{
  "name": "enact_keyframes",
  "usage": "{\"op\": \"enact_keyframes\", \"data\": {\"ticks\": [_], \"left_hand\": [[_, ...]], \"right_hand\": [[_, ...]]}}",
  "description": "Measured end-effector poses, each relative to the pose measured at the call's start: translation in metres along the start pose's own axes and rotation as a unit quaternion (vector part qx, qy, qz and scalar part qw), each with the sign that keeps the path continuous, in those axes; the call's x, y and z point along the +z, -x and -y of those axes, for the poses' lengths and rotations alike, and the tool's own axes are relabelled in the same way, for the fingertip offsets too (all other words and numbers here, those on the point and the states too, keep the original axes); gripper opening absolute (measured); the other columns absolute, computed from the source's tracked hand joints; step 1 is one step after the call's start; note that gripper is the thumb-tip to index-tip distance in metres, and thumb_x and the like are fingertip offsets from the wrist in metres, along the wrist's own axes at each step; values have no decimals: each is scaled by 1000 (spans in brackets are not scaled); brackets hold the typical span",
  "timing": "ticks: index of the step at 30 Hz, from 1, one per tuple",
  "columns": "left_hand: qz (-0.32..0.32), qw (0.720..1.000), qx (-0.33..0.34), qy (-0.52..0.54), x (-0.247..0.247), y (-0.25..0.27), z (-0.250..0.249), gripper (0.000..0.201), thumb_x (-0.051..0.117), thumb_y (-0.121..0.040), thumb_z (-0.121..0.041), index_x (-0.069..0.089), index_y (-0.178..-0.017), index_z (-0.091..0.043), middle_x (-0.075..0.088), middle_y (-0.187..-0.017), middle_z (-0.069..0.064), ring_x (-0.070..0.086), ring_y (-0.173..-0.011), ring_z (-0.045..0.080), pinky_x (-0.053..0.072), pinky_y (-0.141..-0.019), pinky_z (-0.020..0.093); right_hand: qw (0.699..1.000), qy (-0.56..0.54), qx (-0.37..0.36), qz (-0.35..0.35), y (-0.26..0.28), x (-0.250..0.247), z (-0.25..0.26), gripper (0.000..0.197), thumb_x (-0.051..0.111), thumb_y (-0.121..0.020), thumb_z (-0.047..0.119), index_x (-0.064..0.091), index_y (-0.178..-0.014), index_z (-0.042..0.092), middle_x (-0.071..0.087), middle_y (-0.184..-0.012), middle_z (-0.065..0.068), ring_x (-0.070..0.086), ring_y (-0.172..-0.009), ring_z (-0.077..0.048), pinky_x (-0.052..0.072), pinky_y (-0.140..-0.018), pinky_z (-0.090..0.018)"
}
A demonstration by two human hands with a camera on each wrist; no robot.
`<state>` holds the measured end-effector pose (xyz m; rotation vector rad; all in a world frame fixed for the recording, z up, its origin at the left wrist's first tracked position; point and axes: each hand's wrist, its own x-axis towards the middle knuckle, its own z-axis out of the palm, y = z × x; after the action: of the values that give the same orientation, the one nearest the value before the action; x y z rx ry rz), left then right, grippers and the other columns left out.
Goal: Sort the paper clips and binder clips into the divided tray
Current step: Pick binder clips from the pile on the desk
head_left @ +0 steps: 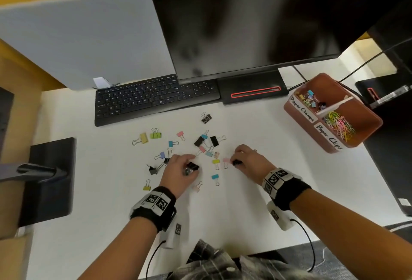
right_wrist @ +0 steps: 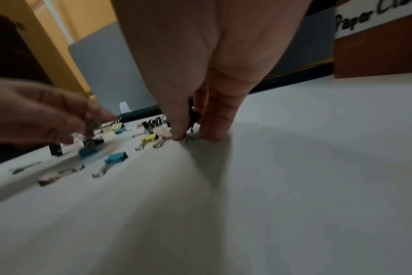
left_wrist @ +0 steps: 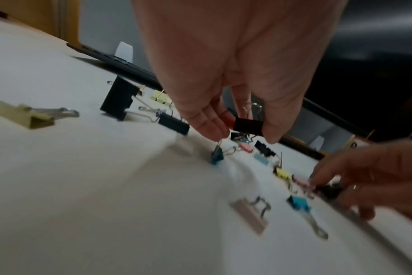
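Note:
Several coloured and black binder clips (head_left: 178, 143) lie scattered on the white desk (head_left: 267, 168). My left hand (head_left: 189, 167) pinches a black binder clip (head_left: 193, 165) between thumb and fingers; the left wrist view shows that clip (left_wrist: 247, 126) lifted off the desk, with a teal clip (left_wrist: 217, 157) right under the fingertips. My right hand (head_left: 234, 160) pinches a smaller black binder clip (head_left: 236, 163), fingertips (right_wrist: 214, 136) touching the desk beside a pink clip (head_left: 226, 160). The brown divided tray (head_left: 361, 110) stands at the right, holding binder clips (head_left: 308, 99) in the far compartment and coloured paper clips (head_left: 338, 124) in the near one.
A black keyboard (head_left: 156, 99) and the monitor base (head_left: 252, 92) lie behind the clips under a large dark monitor (head_left: 256, 23). A second stand's black base (head_left: 51, 179) sits at the left. Cables run behind the tray.

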<state>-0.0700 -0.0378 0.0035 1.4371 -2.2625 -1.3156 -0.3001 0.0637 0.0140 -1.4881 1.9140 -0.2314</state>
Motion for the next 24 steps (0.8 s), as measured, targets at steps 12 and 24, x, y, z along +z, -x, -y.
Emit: {"op": "enact_keyframes", "data": {"ticks": [12,24], "left_hand": [[-9,999,1,-37,-26,20,32,36,70,-78,-9,60,-112,-17,51,-109,-2,59,-91,13,48,-87,15],[2,988,60,-145,-5,-18,14,25,60,-84,-8,64,-108,-11,54,-113,2,52,-97,15,39,-89,16]], "right_hand": [[996,-1,59,-71,-7,19,10,25,57,-85,13,61,-109,15,57,-110,-4,52,-103,-24,45,-87,-32],[997,-9,76,-23,-15,15,17,14,55,-82,9,61,-93,15,61,-94,-4,51,-92,-22,44,-82,-27]]}}
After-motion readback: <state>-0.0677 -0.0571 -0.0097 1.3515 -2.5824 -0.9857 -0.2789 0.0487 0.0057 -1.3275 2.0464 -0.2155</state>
